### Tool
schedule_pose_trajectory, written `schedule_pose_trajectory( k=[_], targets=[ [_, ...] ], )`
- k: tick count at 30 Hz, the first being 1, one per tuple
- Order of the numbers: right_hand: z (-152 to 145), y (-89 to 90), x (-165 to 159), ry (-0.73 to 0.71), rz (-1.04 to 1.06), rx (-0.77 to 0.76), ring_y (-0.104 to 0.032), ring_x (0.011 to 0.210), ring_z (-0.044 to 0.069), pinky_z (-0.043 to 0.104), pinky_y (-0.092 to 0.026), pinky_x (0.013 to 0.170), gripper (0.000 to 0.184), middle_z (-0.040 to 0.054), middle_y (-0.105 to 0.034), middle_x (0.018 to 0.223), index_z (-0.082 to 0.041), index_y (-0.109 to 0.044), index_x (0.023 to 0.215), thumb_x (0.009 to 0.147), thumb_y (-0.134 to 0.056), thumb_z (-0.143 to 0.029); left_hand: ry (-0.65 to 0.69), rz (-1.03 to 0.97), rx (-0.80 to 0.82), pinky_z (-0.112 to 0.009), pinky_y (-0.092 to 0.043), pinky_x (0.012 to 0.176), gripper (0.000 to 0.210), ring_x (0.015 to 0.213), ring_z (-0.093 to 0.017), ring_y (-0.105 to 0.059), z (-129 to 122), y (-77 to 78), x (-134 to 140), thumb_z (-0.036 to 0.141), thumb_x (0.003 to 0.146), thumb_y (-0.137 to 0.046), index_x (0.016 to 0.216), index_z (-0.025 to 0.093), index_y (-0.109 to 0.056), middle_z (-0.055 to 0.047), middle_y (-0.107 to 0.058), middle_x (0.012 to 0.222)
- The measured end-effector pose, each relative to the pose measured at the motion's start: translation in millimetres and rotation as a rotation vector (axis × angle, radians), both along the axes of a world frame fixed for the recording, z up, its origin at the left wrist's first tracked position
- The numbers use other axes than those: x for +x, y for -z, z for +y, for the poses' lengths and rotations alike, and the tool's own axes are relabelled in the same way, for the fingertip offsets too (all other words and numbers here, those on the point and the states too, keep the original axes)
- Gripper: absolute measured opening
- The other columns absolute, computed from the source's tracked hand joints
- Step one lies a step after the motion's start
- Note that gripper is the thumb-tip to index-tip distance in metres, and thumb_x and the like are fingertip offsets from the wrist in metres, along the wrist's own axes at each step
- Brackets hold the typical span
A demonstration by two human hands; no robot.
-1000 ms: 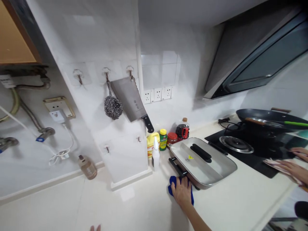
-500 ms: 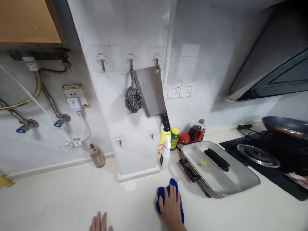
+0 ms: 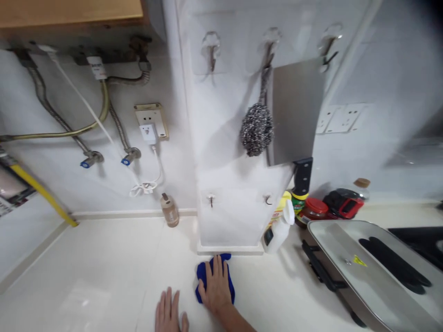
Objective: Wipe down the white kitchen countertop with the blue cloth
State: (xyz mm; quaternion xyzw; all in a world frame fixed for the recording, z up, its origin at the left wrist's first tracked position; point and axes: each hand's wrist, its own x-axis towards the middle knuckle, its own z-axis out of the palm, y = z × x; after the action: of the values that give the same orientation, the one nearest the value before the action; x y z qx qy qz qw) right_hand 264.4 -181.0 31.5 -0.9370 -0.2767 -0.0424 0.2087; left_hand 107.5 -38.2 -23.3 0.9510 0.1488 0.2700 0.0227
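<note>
On the worktop [image 3: 93, 263], the cloth [image 3: 201, 273] lies under the right hand [image 3: 218, 288], before the pillar [image 3: 228, 228]; the bottle [image 3: 170, 213] stands left of the pillar, the spray bottle [image 3: 279, 230] and lidded pan [image 3: 374, 274] right.

Right fingers [image 3: 216, 266] on blue cloth [image 3: 201, 272]

Bare fingers [image 3: 216, 268], bare right forearm [image 3: 237, 319]

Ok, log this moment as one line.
right hand: spread on blue cloth | left hand: open, apart from cloth | cloth: on white counter, near pillar
</note>
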Motion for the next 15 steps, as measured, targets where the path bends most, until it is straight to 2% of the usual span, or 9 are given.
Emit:
schedule_pose_trajectory(
  k=[4, 6, 11, 15],
  targets=[
    [10, -13.0, -9, -0.291, 0.095, -0.014, -0.011, 0.151, 0.040, 0.062, -0.012, 0.123, 0.074, 0.0220, -0.022, 0.160, -0.013, -0.041, 0.148, 0.089, -0.049, -0.057, 0.002, -0.007, 0.012, -0.051, -0.037, 0.115, 0.061, 0.150, -0.031, -0.027, -1, -5.1, -2, 0.027, 0.087, -0.052, 0.147, 0.017, -0.043, -0.014, -0.037, 0.159],
    [12, -16.0, -16, -0.373, 0.111, -0.003, -0.012, 0.151, 0.038, 0.060, -0.014, 0.123, 0.071, 0.0200, -0.021, 0.161, -0.015, -0.040, 0.149, 0.090, -0.048, -0.055, 0.002, -0.027, 0.033, -0.050, -0.038, 0.114, 0.059, 0.149, -0.030, -0.028, -1, -4.6, -3, 0.026, 0.088, -0.052, 0.146, 0.018, -0.045, -0.013, -0.039, 0.158],
    [6, -12.0, -45, -0.240, 0.061, 0.053, -0.022, 0.148, 0.040, 0.062, -0.022, 0.121, 0.065, 0.0193, -0.026, 0.159, -0.016, -0.046, 0.145, 0.090, -0.050, -0.049, -0.020, -0.070, 0.052, -0.048, -0.044, 0.111, 0.051, 0.146, -0.027, -0.035, 5, 10.3, -3, 0.024, 0.092, -0.047, 0.143, 0.022, -0.048, -0.009, -0.045, 0.154],
    [-24, -0.3, -56, -0.353, -0.034, 0.191, -0.037, 0.142, 0.034, 0.054, -0.037, 0.117, 0.058, 0.0122, -0.040, 0.153, -0.022, -0.051, 0.143, 0.089, -0.049, -0.044, -0.058, -0.087, -0.006, -0.050, -0.048, 0.108, 0.047, 0.141, -0.027, -0.044, 16, 30.3, 0, 0.026, 0.096, -0.038, 0.141, 0.022, -0.052, -0.009, -0.052, 0.149]
  ],
)
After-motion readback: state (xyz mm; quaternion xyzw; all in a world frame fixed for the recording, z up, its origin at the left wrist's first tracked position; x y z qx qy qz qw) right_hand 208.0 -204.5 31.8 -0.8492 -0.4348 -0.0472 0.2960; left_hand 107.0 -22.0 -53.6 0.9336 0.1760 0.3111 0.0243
